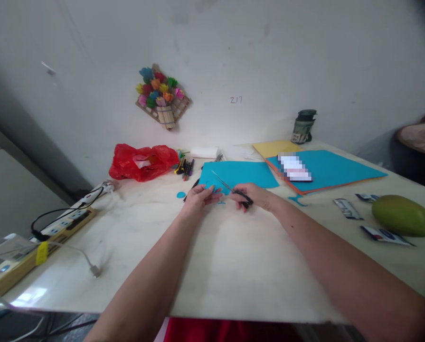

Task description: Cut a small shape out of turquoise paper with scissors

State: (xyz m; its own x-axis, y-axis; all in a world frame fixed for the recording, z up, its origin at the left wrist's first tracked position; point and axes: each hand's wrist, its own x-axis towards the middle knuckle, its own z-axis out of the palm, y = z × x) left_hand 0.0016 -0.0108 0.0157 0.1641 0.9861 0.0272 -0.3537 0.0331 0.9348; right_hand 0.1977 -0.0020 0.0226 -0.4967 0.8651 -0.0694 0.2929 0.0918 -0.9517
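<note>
Gripping black-handled scissors [243, 195], the right hand [252, 191] is by the near edge of the blue sheet [242, 171] on the tabletop [233, 266] — leftward, the left hand [199, 195] curls, pinching what, I can't tell.

Left hand [200, 195] perhaps pinching, right hand [253, 191] curled.

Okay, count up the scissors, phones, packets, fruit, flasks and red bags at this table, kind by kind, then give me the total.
Scissors: 1
Phone: 1
Packets: 3
Fruit: 1
Flask: 1
Red bag: 1
Total: 8
</note>
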